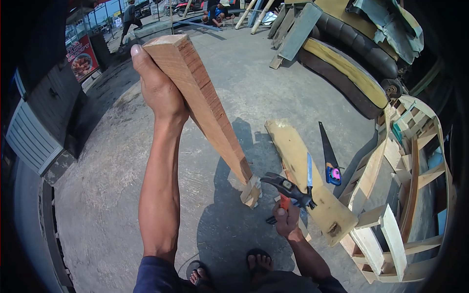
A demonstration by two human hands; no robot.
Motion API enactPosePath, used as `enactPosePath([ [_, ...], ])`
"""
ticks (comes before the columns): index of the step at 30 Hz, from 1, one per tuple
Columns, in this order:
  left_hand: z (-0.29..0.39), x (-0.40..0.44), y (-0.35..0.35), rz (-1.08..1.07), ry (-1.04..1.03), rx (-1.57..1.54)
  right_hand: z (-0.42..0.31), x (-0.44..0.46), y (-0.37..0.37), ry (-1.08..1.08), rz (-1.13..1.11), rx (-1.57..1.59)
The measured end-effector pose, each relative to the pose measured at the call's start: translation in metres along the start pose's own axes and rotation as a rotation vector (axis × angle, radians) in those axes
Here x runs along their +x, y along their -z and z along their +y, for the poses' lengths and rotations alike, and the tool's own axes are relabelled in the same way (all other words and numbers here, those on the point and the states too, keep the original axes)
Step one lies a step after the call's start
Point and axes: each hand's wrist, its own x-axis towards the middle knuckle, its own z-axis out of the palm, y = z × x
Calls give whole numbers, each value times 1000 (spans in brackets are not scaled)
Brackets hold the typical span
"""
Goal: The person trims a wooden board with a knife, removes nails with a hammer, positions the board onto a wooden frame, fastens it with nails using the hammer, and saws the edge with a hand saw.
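My left hand (160, 90) is closed around the upper end of a thick wooden beam (207, 97), which slants down towards the middle of the ground. At its lower end is a small rough wood block (252, 192); whether the two are joined I cannot tell. My right hand (287, 219) grips a claw hammer (283, 184) by its orange handle. The dark hammer head is just right of the block, over the edge of a yellowish foam slab (298, 151). A knife-like blade (309, 170) lies on the foam, partly behind the hammer.
Right of the foam lie a handsaw (328, 146) and a pink tape measure (335, 174) on its handle. A curved wooden frame (415, 195) stands at the right. Sofa cushions (351, 73) and boards (300, 31) are piled behind. Several people (215, 14) are in the background.
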Motion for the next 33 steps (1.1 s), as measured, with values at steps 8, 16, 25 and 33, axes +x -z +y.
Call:
enactPosePath([
  [8, -2, 2, -25, 53, -39, 30, 70, 4, -6, -105, -183, -475],
  [16, -9, 1, -26, -101, 45, 97, 7, 20, 27, -206, -238, -472],
  [25, -4, 8, 14, -552, 170, -415, 12, -61, 36, -483, -16, -63],
  [33, 24, -11, 109, -594, 95, -458, 46, -176, -9, -1105, 27, 111],
])
